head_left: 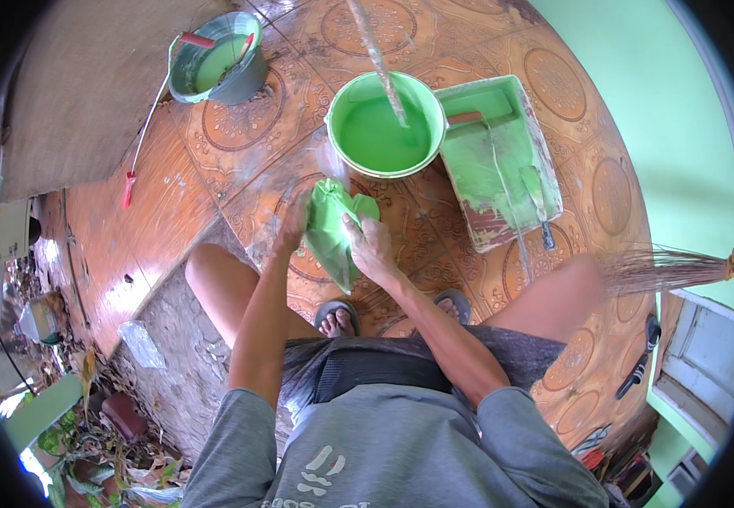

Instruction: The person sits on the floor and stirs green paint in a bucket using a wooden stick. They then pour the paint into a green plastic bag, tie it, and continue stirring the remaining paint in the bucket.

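Observation:
A plastic bag of light green paint (327,235) hangs between my hands, in front of my knees. My left hand (295,222) is closed on the bag's left side near its gathered top. From the right, my right hand (371,247) grips the bag, its thumb pointing up. Just beyond the bag stands a white bucket (333,146) with green paint inside. A paint-smeared stick (375,59) leans in that bucket. Part of the bag's clear plastic lies against the bucket's near left side.
Right of the bucket lies a paint tray (547,165) with a roller frame and a paintbrush (538,199). At the far left, a grey bucket (248,83) holds green paint, with a paint roller (196,40) across its rim. A twig broom (680,268) is by the green wall (646,110).

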The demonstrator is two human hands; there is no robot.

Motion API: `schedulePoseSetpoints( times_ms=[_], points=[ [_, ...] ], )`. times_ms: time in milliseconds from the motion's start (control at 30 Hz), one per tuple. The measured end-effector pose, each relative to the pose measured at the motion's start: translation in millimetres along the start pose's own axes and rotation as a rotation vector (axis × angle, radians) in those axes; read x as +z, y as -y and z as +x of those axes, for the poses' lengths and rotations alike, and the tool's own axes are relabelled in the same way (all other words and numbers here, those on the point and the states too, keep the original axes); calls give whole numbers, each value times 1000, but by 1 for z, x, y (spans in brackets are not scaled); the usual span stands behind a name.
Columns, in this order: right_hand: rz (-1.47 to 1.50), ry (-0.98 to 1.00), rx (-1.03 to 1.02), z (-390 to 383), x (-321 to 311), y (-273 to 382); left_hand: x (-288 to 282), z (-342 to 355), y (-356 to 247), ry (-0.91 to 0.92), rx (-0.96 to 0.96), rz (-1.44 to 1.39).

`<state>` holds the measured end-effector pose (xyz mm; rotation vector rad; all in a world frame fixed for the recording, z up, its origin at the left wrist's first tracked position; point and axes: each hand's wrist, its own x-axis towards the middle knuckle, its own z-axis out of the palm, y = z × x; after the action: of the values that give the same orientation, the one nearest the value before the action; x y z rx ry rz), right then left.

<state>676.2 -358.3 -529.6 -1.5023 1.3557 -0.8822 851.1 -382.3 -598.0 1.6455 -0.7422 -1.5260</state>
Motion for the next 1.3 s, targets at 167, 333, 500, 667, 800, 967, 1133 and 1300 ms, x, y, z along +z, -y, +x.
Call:
schedulePoseSetpoints(
  times_ms=[167, 333, 500, 667, 800, 967, 1133, 1300],
  points=[
    [36, -14, -16, -26, -19, 12, 21, -16, 7, 81, -128, -111],
    [-30, -55, 113, -58, -56, 38, 48, -20, 20, 373, -275, -309],
    [-68, -151, 125, -67, -96, 82, 112, -43, 23, 800, -522, -958],
    [-74, -214, 107, -58, -126, 127, 136, -49, -13, 1014, -645, -877],
    [-123, -232, 134, -59, -146, 156, 156, -50, -24, 1154, -224, -550],
    [-205, -230, 140, -37, -154, 171, 169, -63, -42, 1316, -121, -898],
    [-204, -147, 255, 2, -158, 170, 173, -102, -55, 1464, -543, -1393],
    [-206, -99, 347, 28, -148, 154, 172, -88, 14, 1453, -811, -1336]
  ],
)
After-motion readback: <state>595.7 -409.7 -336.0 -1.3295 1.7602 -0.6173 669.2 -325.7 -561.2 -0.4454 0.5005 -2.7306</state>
